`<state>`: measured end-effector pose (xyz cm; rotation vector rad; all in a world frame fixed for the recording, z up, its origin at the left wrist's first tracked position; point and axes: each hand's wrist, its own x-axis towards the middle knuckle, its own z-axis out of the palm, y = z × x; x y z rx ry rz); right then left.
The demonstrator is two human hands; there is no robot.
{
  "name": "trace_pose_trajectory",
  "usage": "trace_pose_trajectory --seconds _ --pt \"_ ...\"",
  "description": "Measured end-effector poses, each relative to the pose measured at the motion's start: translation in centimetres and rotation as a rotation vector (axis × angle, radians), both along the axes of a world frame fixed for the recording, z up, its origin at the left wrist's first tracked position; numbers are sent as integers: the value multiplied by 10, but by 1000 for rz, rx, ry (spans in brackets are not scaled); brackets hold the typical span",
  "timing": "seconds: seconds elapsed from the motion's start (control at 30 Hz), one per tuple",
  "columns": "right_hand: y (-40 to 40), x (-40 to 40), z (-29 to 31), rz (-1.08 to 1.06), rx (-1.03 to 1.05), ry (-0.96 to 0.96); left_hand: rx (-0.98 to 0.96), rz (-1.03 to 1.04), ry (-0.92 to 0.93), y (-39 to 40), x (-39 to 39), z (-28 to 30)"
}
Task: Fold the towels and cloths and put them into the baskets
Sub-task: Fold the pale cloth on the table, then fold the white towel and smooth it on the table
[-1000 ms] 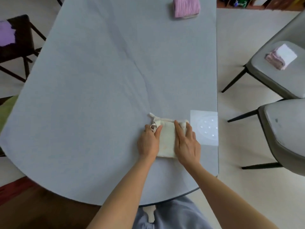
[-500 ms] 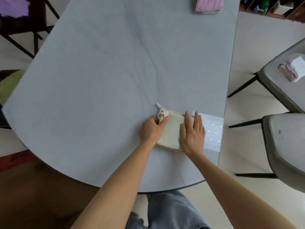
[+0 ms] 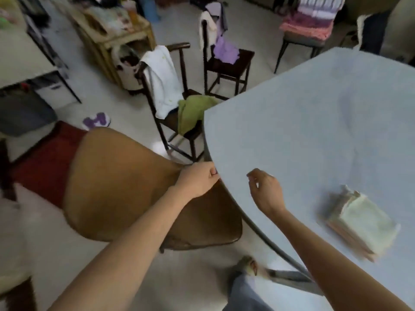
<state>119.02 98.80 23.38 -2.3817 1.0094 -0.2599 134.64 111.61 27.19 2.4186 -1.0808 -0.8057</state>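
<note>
A folded cream cloth (image 3: pixel 368 223) lies blurred on the blue-grey table (image 3: pixel 314 122) at the lower right, with neither hand on it. My right hand (image 3: pixel 265 190) hovers over the table's near left edge, fingers loosely curled and holding nothing. Just off that edge, my left hand (image 3: pixel 198 180) sits above a brown chair (image 3: pixel 121 182), its fingers curled into a fist around nothing. A green cloth (image 3: pixel 193 111) and a white towel (image 3: pixel 162 83) hang on a dark chair to the left of the table.
A purple cloth (image 3: pixel 224 50) lies on a second dark chair. Stacked pink and striped towels (image 3: pixel 310 21) sit on a far chair. A purple item (image 3: pixel 96 121) lies on the floor. A wooden crate (image 3: pixel 116 32) stands behind.
Both hands have let go of the folded cream cloth and moved left. The view has swung left, off the table and towards the chairs with cloths.
</note>
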Motion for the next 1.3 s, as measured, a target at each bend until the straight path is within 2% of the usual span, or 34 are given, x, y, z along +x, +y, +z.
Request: trace_pose_trajectory --seconds 0.17,0.3,0.43,0.57,0.73,0.93,1.07,1.3 --pt "139 99 24 248 68 -50 -91 236 -145 176 61 57" --pt "260 181 48 476 103 -94 -86 434 -269 328 97 91" --pt "336 237 60 562 114 -120 11 532 -260 420 131 82" --pt "364 295 62 570 140 -106 59 556 -233 462 177 66" --pt "371 407 53 475 147 -121 110 564 -266 485 285 56" --pt "344 527 51 337 244 -124 145 487 -267 467 414 63" --pt "316 579 50 240 224 -90 132 380 -225 422 501 59" --pt "241 666 40 -34 188 -50 85 85 -201 281 644 29"
